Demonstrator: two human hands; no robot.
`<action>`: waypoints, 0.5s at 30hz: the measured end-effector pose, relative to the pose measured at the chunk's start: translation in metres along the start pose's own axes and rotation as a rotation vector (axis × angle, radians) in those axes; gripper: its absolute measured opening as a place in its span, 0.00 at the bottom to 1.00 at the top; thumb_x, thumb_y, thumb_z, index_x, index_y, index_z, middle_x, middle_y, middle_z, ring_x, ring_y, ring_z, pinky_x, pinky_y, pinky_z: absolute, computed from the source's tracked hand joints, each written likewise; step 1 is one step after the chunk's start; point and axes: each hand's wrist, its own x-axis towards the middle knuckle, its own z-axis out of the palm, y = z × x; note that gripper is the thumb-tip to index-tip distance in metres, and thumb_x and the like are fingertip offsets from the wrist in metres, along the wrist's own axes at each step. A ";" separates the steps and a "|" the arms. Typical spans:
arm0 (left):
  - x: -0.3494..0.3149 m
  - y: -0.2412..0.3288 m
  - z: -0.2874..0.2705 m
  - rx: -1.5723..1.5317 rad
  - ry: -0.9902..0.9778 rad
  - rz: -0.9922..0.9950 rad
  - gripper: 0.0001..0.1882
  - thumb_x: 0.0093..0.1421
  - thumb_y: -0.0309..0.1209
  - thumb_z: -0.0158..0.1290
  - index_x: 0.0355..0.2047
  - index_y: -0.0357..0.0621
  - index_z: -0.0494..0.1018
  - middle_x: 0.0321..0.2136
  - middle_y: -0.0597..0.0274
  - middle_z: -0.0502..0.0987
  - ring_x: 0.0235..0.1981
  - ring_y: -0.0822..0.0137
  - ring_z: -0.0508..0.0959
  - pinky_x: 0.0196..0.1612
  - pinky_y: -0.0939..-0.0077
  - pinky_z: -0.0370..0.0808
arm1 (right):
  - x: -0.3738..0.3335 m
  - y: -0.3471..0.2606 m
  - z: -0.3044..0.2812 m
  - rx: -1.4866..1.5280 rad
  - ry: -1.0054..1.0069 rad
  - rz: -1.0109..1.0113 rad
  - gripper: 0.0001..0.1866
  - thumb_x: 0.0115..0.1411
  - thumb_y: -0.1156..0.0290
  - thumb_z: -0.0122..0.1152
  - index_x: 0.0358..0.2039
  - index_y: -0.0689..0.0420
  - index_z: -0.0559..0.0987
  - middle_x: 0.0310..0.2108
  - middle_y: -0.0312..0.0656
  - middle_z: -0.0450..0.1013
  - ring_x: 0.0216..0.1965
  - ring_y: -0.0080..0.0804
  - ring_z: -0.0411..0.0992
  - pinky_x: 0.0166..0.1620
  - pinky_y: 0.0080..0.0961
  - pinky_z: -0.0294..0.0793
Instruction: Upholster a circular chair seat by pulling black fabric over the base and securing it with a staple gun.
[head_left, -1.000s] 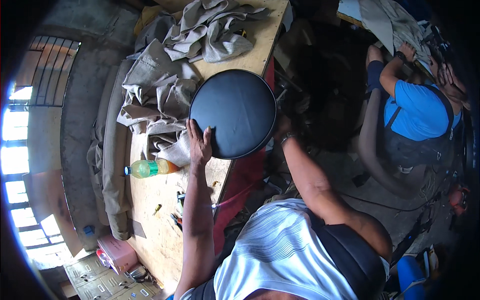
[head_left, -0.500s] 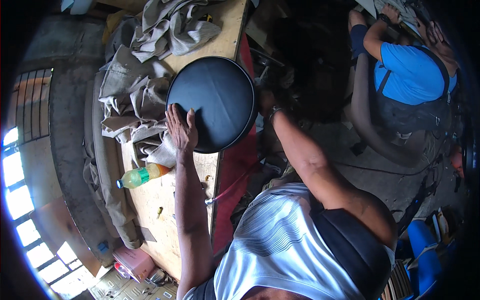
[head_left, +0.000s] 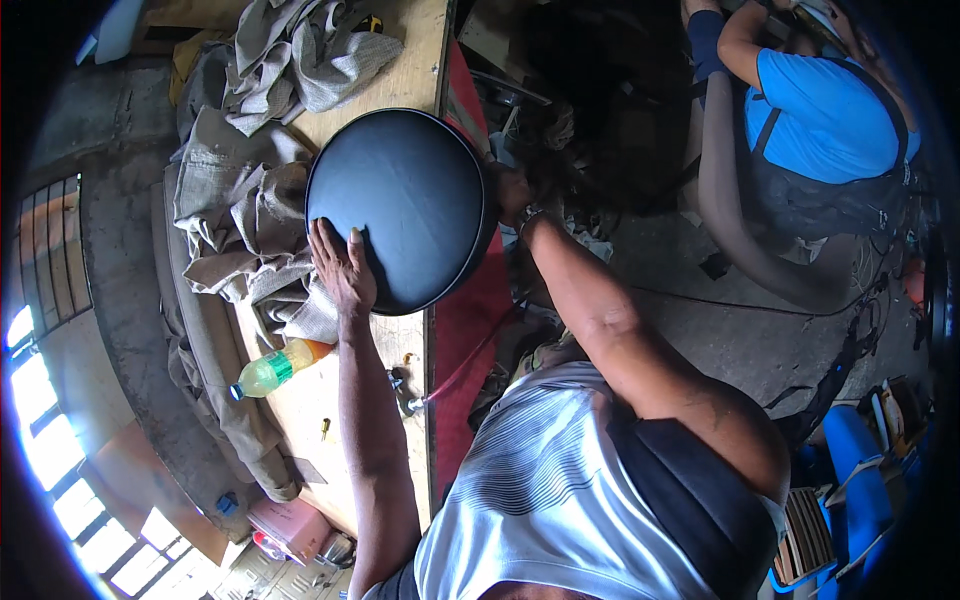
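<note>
A round, padded black seat cushion (head_left: 405, 215) with a smooth cover and a piped rim is in front of me, over the wooden table's edge. My left hand (head_left: 345, 272) lies on its near left part, fingers stretched and thumb apart. At the cushion's right side is my right hand (head_left: 512, 195), with a band at the wrist. Its fingers are lost in shadow against the rim. Crumpled grey-beige cloth (head_left: 245, 205) lies just left of the cushion.
On the wooden table (head_left: 320, 470) lie a green-labelled plastic bottle (head_left: 275, 368), a small brass-coloured piece (head_left: 325, 429) and a metal hose fitting (head_left: 408, 400) with a red hose. A pink box (head_left: 290, 528) stands below. Another person in a blue shirt (head_left: 825, 115) works at far right.
The view has shifted slightly, so the table and its things sit further left. The cushion and both hands keep nearly the same hold, and the cushion's right side shows a little more.
</note>
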 end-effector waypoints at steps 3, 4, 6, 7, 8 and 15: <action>0.000 0.000 0.000 0.001 -0.001 -0.001 0.44 0.71 0.60 0.34 0.71 0.33 0.51 0.72 0.40 0.51 0.74 0.44 0.48 0.74 0.53 0.44 | 0.008 0.008 0.002 0.484 -0.035 0.155 0.30 0.69 0.47 0.53 0.50 0.65 0.81 0.44 0.50 0.81 0.44 0.36 0.79 0.45 0.36 0.78; 0.000 0.000 0.000 0.015 -0.001 -0.012 0.44 0.71 0.60 0.34 0.71 0.33 0.51 0.72 0.40 0.51 0.74 0.44 0.48 0.74 0.53 0.44 | 0.009 0.008 0.003 0.446 -0.039 0.145 0.30 0.69 0.47 0.53 0.50 0.65 0.81 0.44 0.51 0.81 0.44 0.36 0.79 0.45 0.36 0.78; 0.000 0.000 -0.001 0.002 -0.011 -0.016 0.44 0.71 0.60 0.35 0.71 0.33 0.51 0.72 0.40 0.51 0.74 0.44 0.48 0.74 0.53 0.44 | 0.009 0.007 0.003 0.410 -0.039 0.131 0.30 0.70 0.47 0.52 0.50 0.65 0.81 0.44 0.51 0.81 0.45 0.37 0.79 0.45 0.36 0.78; 0.000 0.000 -0.001 0.007 -0.013 -0.031 0.44 0.71 0.60 0.35 0.71 0.33 0.51 0.72 0.40 0.51 0.74 0.44 0.48 0.74 0.53 0.44 | 0.007 0.005 0.002 0.437 0.002 0.218 0.31 0.70 0.46 0.51 0.51 0.65 0.81 0.44 0.53 0.81 0.45 0.38 0.79 0.46 0.36 0.77; 0.001 0.000 -0.001 0.007 -0.005 -0.013 0.43 0.71 0.60 0.35 0.71 0.33 0.51 0.72 0.40 0.51 0.74 0.44 0.48 0.74 0.53 0.44 | 0.004 0.002 0.001 0.478 0.083 0.330 0.32 0.70 0.45 0.50 0.51 0.66 0.80 0.44 0.54 0.81 0.46 0.40 0.79 0.47 0.36 0.76; 0.002 -0.001 -0.002 0.005 -0.016 -0.020 0.43 0.71 0.58 0.38 0.72 0.34 0.51 0.72 0.41 0.51 0.74 0.44 0.48 0.74 0.52 0.44 | -0.006 -0.014 -0.005 -0.133 0.058 0.056 0.38 0.72 0.40 0.40 0.52 0.68 0.78 0.46 0.55 0.80 0.45 0.39 0.79 0.49 0.35 0.74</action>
